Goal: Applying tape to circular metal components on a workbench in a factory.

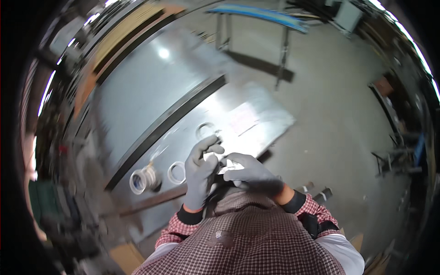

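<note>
Both my hands wear grey gloves and are close together in front of my checked apron, over the near edge of a shiny metal-topped table (178,151). My left hand (200,173) is raised with its fingers bent and a gap between thumb and fingers; nothing shows in it. My right hand (255,174) curls around something small and pale (230,167), too bright and blurred to name. Beyond my left hand a white ring (198,132) lies on the table. Another white ring (170,173) lies left of that hand, beside a stack of white rings (143,180).
A long dark metal bar (165,130) lies slantwise across the table. A pale sheet (243,119) rests towards its right corner. Farther off, a blue-topped stand (256,12) is on the grey floor. Dark-ended bars (323,195) are near my right forearm.
</note>
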The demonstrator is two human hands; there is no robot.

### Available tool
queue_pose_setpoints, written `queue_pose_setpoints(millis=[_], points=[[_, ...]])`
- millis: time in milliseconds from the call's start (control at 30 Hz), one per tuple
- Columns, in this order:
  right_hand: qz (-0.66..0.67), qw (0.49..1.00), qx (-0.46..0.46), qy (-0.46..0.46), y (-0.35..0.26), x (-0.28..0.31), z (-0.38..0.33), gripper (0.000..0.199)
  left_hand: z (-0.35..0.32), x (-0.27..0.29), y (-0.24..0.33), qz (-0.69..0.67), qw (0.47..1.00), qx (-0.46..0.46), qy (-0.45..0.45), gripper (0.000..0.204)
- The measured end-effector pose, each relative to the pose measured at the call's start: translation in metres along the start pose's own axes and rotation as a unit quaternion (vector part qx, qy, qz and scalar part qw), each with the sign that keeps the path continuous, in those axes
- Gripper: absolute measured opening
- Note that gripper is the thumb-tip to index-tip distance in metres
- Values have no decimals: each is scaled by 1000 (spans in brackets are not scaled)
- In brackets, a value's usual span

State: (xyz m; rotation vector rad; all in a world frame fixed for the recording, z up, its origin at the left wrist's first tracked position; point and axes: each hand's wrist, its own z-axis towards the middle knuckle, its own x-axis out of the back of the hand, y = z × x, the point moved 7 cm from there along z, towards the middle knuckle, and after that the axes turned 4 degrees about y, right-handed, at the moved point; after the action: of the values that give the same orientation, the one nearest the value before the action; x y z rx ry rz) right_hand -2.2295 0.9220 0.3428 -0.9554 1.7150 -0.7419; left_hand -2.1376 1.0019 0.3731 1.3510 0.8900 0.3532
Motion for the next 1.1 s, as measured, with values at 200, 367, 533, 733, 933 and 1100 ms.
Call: queue_pose_setpoints(millis=[200, 367, 533, 733, 933, 1100], points=[[-357, 856, 249, 280, -55, 181, -132, 30, 74, -192, -103, 357, 893, -225, -157, 48], [-36, 918, 186, 349, -105, 311, -254, 25, 58, -416, -196, -303, 789, 392, -364, 57], [-274, 793, 200, 505, -148, 457, -296, 40, 124, -539, -260, -176, 852, 311, -383, 54], [-368, 820, 135, 418, -224, 565, -214, 73, 285, -563, -319, 7, 976, 110, -188, 34], [-69, 934, 260, 237, -316, 633, -85, 62, 466, -523, -259, -189, 968, 103, -126, 46], [-266, 861, 390, 186, -396, 625, 43, 59, 526, -529, -196, 218, 950, -223, -7, 71]])
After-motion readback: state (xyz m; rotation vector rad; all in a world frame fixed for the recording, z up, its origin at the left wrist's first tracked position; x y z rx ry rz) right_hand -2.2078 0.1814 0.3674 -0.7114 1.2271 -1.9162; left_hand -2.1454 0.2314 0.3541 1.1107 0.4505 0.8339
